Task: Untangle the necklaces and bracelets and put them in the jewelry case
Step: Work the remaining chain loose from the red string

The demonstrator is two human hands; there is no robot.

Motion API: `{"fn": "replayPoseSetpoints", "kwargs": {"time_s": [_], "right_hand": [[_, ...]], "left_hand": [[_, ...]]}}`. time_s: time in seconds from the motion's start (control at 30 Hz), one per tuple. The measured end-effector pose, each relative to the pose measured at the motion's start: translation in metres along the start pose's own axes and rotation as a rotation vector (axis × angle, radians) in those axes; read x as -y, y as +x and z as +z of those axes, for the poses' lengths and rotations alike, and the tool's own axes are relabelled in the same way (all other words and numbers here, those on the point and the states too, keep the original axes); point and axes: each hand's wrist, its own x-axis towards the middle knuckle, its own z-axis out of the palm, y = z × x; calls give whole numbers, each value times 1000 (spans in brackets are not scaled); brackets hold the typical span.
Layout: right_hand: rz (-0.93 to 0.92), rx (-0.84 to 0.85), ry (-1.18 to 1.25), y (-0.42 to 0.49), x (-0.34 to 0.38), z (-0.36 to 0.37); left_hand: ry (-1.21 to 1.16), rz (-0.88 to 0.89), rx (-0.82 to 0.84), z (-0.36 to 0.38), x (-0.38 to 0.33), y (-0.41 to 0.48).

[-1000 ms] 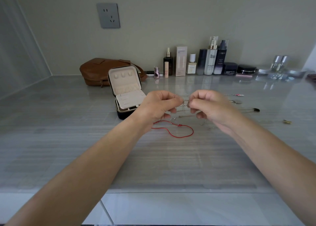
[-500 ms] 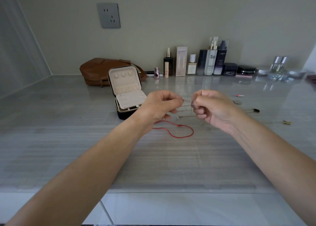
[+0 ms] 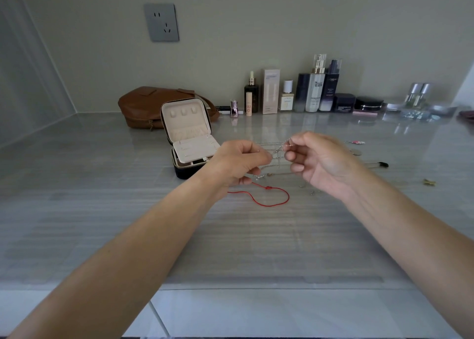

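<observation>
Both hands were raised just above the grey bench [image 3: 230,236], near its middle. The left hand [image 3: 238,161] had its fingers [image 3: 257,170] curled in, thumb and forefinger pinching a thin silver chain [image 3: 278,148]. The right hand [image 3: 323,159] faced it palm-up and pinched the same chain at a higher point between thumb and forefinger, with its other fingers loosely bent. The short run of chain between the two hands sloped up toward the right hand, and small links hung from it.

More fine chains [image 3: 269,175] lay on the bench under and behind the hands; how they crossed one another was too faint to tell. A red cord bracelet [image 3: 268,187] lay in an open loop on the bench just in front of the left hand, partly hidden by the wrist.

The jewelry case [image 3: 184,123] stood open to the left of the left hand, its lid upright and a cream inner flap over the dark base.

Behind the case lay a brown leather bag [image 3: 143,105]. A row of cosmetic bottles and jars [image 3: 315,89] stood along the wall — a grey wall socket [image 3: 161,21] above. A black-tipped tool [image 3: 382,164] and a small gold piece [image 3: 428,182] lay to the right.
</observation>
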Motion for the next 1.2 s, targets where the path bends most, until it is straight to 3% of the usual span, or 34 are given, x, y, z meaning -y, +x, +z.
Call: {"fn": "replayPoseSetpoints", "kwargs": {"time_s": [0.2, 0.43, 0.63, 0.7, 0.9, 1.2], "right_hand": [[-81, 63, -181, 0, 0, -4], [-164, 71, -497, -2, -2, -3], [-216, 69, -632, -1, -4, -1], [-217, 74, -654, -1, -5, -2], [-146, 77, -583, 1, -5, -3], [3, 89, -247, 5, -6, -3]], "left_hand": [[92, -63, -48, -1, -3, 0], [333, 90, -166, -5, -3, 0], [180, 204, 19, 4, -7, -8], [173, 231, 11, 5, -5, -8], [117, 200, -43, 3, -8, -8], [104, 139, -25, 1, -8, -8]]}}
